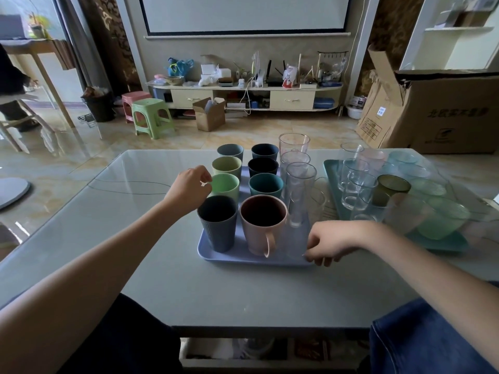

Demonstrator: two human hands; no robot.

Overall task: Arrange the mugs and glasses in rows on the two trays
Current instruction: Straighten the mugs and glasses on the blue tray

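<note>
Progress: nearly done, by my read. Blue tray (244,259), frame centre, holds two mug rows and one row of clear glasses (297,168). Teal tray (330,171), right, looks full. Left hand (189,186) curled, holding nothing; right hand (333,242) fingers loosely bent at blue tray's near corner, empty.

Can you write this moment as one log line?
left hand: at green mug | right hand: at blue tray corner | teal tray: filled
</note>
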